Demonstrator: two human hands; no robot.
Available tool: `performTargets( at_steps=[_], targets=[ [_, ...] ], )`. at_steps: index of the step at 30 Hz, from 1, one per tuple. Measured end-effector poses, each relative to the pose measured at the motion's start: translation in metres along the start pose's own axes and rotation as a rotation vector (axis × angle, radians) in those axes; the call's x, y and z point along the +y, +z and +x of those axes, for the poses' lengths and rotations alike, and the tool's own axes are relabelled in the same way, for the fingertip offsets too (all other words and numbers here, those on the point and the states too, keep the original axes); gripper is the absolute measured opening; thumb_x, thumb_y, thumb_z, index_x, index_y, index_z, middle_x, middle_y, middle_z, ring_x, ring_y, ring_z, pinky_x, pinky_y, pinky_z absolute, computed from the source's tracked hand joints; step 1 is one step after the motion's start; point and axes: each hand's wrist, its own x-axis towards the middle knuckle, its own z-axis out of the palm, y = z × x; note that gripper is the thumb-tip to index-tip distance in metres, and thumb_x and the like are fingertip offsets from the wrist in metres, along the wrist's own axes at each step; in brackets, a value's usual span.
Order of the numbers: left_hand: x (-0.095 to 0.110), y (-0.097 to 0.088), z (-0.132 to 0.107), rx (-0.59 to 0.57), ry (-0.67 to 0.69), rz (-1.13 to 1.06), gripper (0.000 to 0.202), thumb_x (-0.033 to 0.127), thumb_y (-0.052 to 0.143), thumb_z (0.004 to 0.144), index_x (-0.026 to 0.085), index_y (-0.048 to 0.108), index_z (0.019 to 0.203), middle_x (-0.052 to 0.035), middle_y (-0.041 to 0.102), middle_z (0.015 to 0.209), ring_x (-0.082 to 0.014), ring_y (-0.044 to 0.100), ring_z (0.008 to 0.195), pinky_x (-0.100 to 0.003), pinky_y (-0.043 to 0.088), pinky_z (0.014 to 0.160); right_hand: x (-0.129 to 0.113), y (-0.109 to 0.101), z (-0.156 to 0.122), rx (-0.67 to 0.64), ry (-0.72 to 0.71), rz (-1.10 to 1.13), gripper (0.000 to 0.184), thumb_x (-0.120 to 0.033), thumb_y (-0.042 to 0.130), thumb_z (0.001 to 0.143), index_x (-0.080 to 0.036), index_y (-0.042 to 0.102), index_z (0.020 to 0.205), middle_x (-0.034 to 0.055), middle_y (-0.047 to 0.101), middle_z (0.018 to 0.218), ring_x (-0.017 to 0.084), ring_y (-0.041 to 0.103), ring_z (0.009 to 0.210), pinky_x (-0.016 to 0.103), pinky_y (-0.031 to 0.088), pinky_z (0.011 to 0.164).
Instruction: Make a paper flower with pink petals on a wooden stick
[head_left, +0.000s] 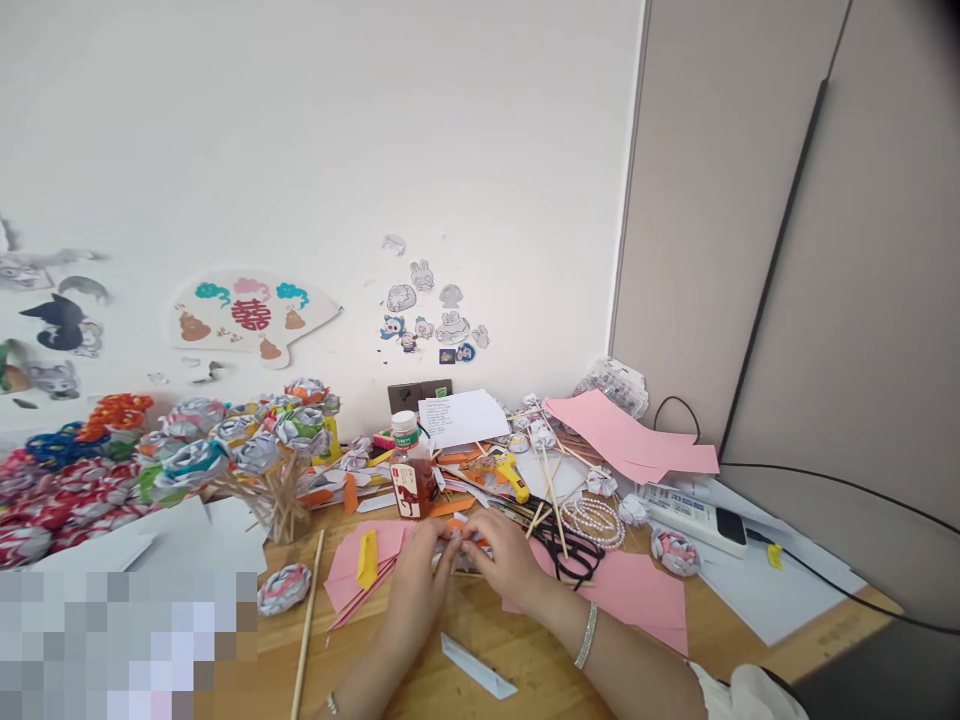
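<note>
My left hand [424, 562] and my right hand [501, 552] meet over the middle of the table, fingertips pinched together. Between them is a small orange-and-white piece of paper [456, 524], mostly hidden by the fingers. Just behind the hands stands a bottle of reddish-brown drink [409, 475] with a white cap. A folded white paper strip [478, 666] lies in front of them. To the left are pink paper sheets [346, 566] with a yellow folded strip [367, 558] on top. Black-handled scissors [579, 556] lie close to my right hand.
Paper flowers [259, 450] on wooden sticks stand at left. A yellow glue gun [512, 475], bead strings [596, 522] and loose sticks clutter the back. Pink sheets [626, 435] and a white power strip [697, 518] lie at right. A wooden stick [307, 620] lies front left.
</note>
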Motion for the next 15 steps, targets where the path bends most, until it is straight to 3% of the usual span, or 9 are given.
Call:
performTargets(
  at_steps=[15],
  targets=[
    [-0.0017, 0.0028, -0.0031, -0.033, 0.002, 0.000, 0.017, 0.033, 0.045, 0.088, 0.020, 0.055, 0.093, -0.0057, 0.063, 0.088, -0.0210, 0.059, 0.085, -0.035, 0.048, 0.076, 0.0009, 0.0020, -0.0007, 0.010, 0.074, -0.017, 0.013, -0.013, 0.063, 0.078, -0.020, 0.056, 0.087, 0.0017, 0.062, 0.087, 0.018, 0.056, 0.083, 0.028, 0.041, 0.073]
  ],
)
